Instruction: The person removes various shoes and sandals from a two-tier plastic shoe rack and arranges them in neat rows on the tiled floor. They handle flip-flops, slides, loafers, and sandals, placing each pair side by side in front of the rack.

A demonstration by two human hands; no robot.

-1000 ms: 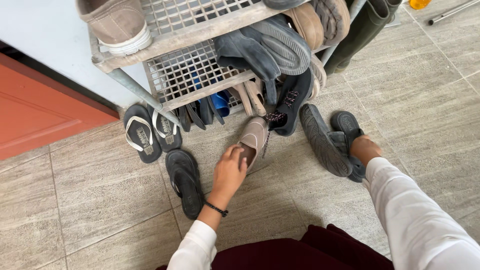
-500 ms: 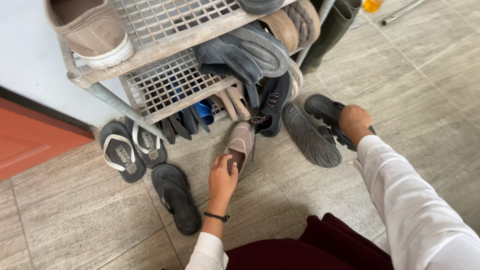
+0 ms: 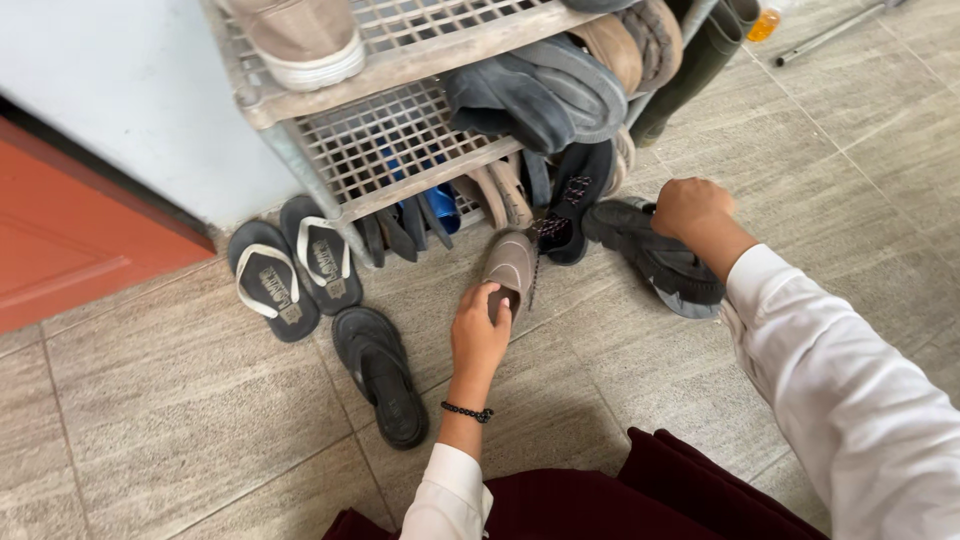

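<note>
Risk 1: the left hand (image 3: 480, 335) has its fingers hooked into the heel opening of the tan slip-on shoe (image 3: 508, 268), thumb on the outside. The grip is at the heel only, so the toe may drag on the tiled floor (image 3: 200, 400) and twist the shoe out of the fingers. The lace of the black lace-up shoe (image 3: 570, 205) trails just beside the tan toe and may snag.

Risk 2: the right hand (image 3: 692, 210) is closed over the rim of the dark rubber shoes (image 3: 655, 260). They appear to be 2, stacked; I cannot tell if both are gripped. The lower 1 may slip free.

Position: tan shoe lies on the floor in front of the metal grid rack (image 3: 390, 140), toe toward the rack, heel under the left fingertips. Dark shoes lie right of it, directly below and touching the right hand. 1 black flip-flop (image 3: 380, 372) lies near the left wrist, untouched.
</note>
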